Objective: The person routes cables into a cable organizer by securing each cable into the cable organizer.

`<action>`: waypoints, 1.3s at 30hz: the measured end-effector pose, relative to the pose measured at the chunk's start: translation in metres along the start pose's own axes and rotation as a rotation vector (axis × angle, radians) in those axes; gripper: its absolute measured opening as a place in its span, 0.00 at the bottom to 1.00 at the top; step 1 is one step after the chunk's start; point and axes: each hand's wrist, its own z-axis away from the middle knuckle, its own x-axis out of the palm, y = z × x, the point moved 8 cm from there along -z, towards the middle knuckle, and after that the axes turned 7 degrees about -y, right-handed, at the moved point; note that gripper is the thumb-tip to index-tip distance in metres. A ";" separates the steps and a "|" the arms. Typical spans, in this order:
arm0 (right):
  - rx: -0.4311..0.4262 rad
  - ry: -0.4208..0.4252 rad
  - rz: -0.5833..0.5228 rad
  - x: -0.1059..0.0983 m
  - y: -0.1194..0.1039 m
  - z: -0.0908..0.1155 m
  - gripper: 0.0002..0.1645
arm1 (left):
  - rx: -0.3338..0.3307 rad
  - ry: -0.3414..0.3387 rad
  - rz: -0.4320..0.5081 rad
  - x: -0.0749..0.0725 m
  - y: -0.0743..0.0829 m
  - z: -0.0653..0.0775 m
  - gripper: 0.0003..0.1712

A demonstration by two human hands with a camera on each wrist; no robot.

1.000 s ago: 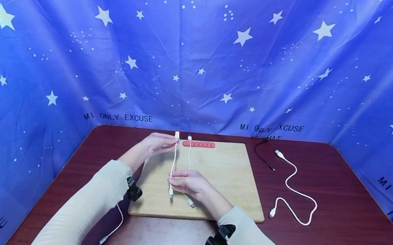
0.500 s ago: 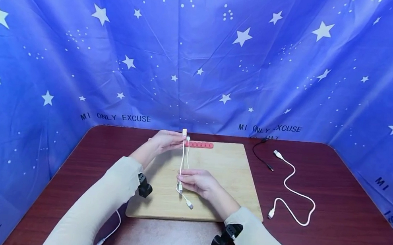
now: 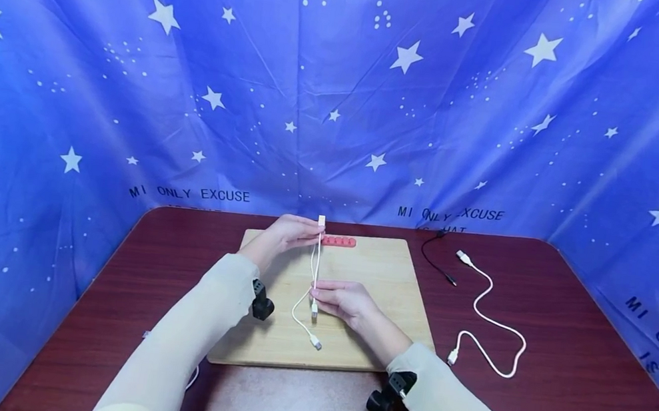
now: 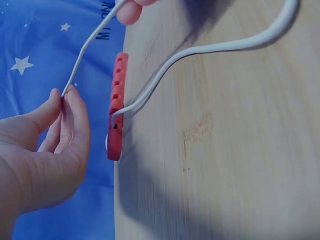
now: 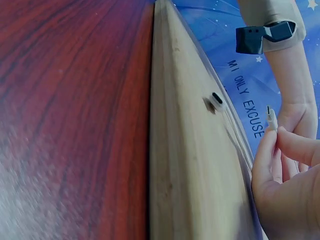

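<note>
Stretched between both hands is a white USB cable (image 3: 318,264), held above the wooden board. My left hand (image 3: 292,232) pinches its upper end, just below the USB plug (image 3: 322,220). Lower down, my right hand (image 3: 348,301) pinches it near the small plug (image 5: 271,120) at the other end. Behind the held cable, the red cable holder (image 3: 340,241) lies at the board's far edge. In the left wrist view, a second white cable (image 4: 200,49) sits in one slot of that holder (image 4: 115,142). The second cable's lower plug (image 3: 316,343) lies over the board.
The wooden board (image 3: 381,285) lies on a dark red table (image 3: 578,365). To its right are a curled white cable (image 3: 504,325) and a short black cable (image 3: 433,263). Another white cable (image 3: 193,379) is mostly hidden by the left sleeve. A blue star-patterned curtain (image 3: 342,86) surrounds the table.
Both hands have moved right with the held cable, from left of the holder to in front of its left part. The left sleeve now covers most of the cable at the left.
</note>
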 end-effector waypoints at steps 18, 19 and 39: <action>0.013 0.048 -0.030 -0.021 -0.009 -0.005 0.21 | -0.013 -0.060 0.027 0.001 0.004 -0.026 0.27; 0.010 0.057 -0.033 -0.021 -0.008 -0.006 0.21 | -0.014 -0.061 0.021 0.000 0.004 -0.027 0.27; -0.048 0.243 0.206 -0.026 -0.023 -0.014 0.16 | 0.113 0.000 -0.247 -0.012 0.008 -0.045 0.22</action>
